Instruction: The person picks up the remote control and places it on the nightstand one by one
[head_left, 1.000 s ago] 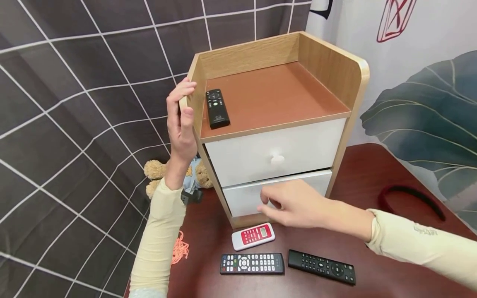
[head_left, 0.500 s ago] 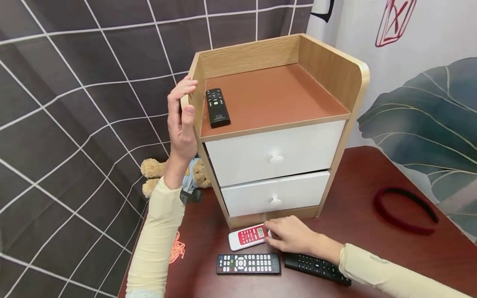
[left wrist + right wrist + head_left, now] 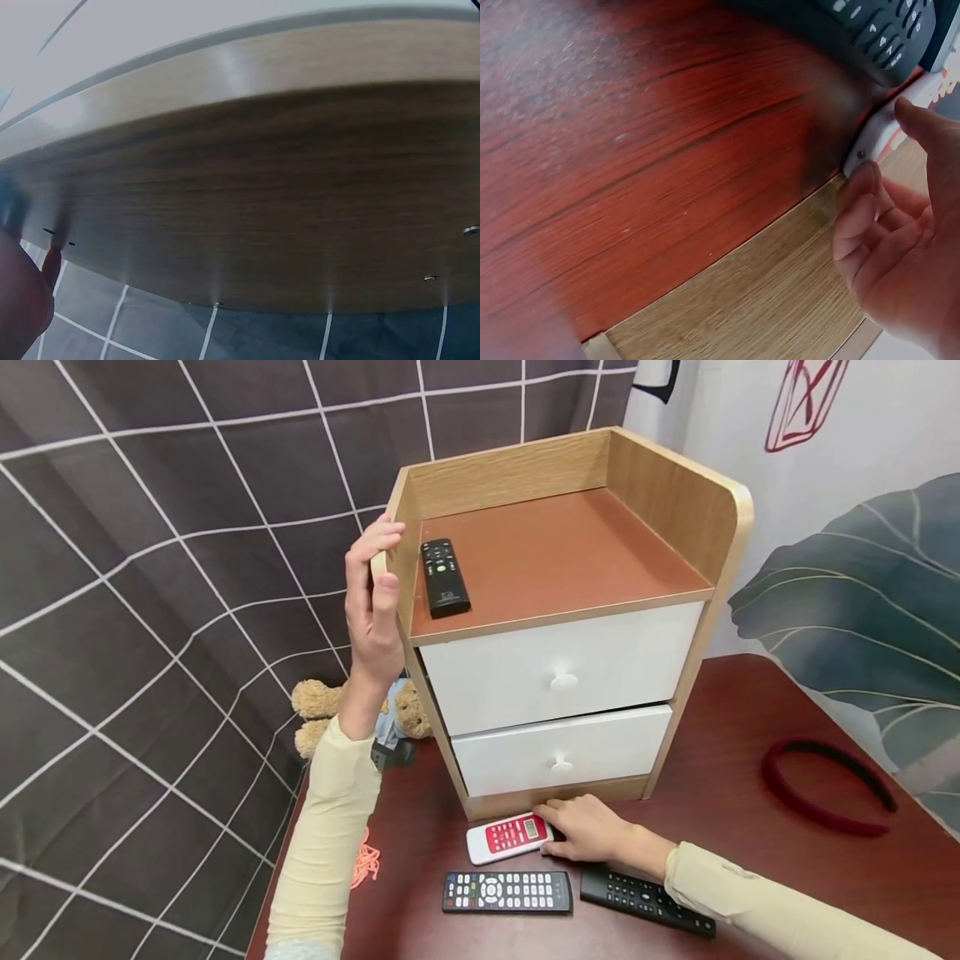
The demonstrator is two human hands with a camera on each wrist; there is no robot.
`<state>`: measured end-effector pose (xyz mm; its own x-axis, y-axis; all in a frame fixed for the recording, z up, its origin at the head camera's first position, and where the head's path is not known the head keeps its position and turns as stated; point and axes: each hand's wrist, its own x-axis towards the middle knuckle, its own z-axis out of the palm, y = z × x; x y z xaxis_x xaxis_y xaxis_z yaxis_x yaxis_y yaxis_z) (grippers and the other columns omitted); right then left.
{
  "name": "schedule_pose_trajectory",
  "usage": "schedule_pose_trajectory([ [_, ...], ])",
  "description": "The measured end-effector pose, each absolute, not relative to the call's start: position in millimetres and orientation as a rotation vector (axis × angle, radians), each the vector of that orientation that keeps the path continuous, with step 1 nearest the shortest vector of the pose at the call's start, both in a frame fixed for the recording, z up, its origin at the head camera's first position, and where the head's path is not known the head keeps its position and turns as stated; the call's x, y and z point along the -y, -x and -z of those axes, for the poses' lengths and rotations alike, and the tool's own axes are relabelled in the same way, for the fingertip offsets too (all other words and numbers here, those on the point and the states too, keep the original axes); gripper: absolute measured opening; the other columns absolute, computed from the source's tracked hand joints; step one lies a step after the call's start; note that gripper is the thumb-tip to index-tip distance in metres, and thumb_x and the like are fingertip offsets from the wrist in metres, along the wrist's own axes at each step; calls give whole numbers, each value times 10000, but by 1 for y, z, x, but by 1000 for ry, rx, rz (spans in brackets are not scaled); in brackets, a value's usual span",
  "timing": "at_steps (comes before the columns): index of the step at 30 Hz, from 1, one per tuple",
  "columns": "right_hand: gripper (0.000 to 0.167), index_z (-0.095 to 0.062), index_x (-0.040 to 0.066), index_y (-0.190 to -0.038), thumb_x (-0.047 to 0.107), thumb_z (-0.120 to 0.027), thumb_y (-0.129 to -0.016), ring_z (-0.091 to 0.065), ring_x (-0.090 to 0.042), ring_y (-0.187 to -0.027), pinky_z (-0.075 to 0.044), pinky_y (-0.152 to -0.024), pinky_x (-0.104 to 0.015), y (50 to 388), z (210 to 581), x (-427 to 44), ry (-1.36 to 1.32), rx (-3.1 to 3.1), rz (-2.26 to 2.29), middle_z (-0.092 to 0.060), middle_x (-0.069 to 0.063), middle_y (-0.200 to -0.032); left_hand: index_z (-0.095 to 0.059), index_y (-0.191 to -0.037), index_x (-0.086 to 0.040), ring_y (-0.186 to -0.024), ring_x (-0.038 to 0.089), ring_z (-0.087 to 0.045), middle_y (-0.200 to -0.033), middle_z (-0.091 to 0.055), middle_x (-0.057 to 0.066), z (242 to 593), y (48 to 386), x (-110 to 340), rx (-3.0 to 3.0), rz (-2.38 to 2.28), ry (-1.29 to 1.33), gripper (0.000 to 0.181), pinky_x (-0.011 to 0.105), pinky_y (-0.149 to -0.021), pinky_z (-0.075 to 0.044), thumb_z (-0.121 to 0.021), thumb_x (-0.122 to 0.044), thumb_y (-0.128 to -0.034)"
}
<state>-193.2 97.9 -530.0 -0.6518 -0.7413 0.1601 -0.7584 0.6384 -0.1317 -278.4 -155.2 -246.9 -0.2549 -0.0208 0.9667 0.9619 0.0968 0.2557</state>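
Probably light, stiff, slick (plastic-looking): white remote (image 3: 510, 837) | best hold: display end (image 3: 531, 829), where right hand (image 3: 588, 831) pinches | left hand (image 3: 373, 631) grips cabinet side (image 3: 411, 552)

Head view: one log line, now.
left grip: holds cabinet side panel; right grip: pinches white-red remote; black remote: on cabinet top; two black remotes: on table

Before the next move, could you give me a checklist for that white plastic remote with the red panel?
1. Right hand at white plastic remote with red panel: ok, thumb and fingers at one end.
2. Grip firm: cannot tell.
3. Left hand holding the light wooden cabinet: ok.
4. Room on its brown top beside the black oblong remote: ok.
5. Long black plastic remote uncovered in the head view: not ok, right cream sleeve hides part.
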Motion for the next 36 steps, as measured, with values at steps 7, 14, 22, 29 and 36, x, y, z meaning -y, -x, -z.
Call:
schedule_pose_trajectory([
  [7, 512, -623, 130, -1031, 533, -776, -755, -623, -147, -662, -473, -506, -301, 192, 531, -95, -1258, 2771, -187, -650, 34, -868, -490, -1180, 147, -1385, 425, -400, -1265, -526, 298, 247, 279, 156, 1436, 1319, 996, 507, 482, -1213, -314, -429, -315, -981],
  [14, 535, -608, 128, -1027, 592, -722, -785, -598, -126, -647, -464, -511, -282, 196, 533, -95, -1293, 2825, -167, -644, 25, -875, -490, -1182, 148, -1389, 412, -403, -1265, -526, 300, 247, 278, 155, 1431, 1317, 1008, 485, 486, -1219, -304, -421, -289, -983],
  [22, 457, -568, 229, -896, 647, -693, -760, -470, -22, -556, -387, -485, -231, 199, 523, -100, -1289, 3012, -450, -543, 159, -680, -496, -1186, 140, -1383, 426, -406, -1267, -529, 297, 248, 277, 156, 1425, 1310, 999, 527, 492, -1212, -315, -426, -349, -1001],
  [29, 306, -583, 223, -801, 491, -727, -829, -420, 50, -500, -336, -472, -132, 196, 513, -105, -1296, 3087, -1278, -494, 176, -581, -494, -1185, 144, -1379, 435, -408, -1266, -528, 298, 247, 277, 156, 1416, 1302, 995, 615, 498, -1211, -313, -438, -445, -1018],
  [36, 380, -581, 41, -774, 368, -607, -965, -458, -22, -442, -378, -409, -142, 188, 505, -106, -1263, 3001, -1954, -534, 74, -564, -503, -1192, 128, -1370, 428, -417, -1274, -531, 292, 246, 276, 155, 1438, 1281, 1002, 607, 506, -1203, -320, -426, -452, -1029],
])
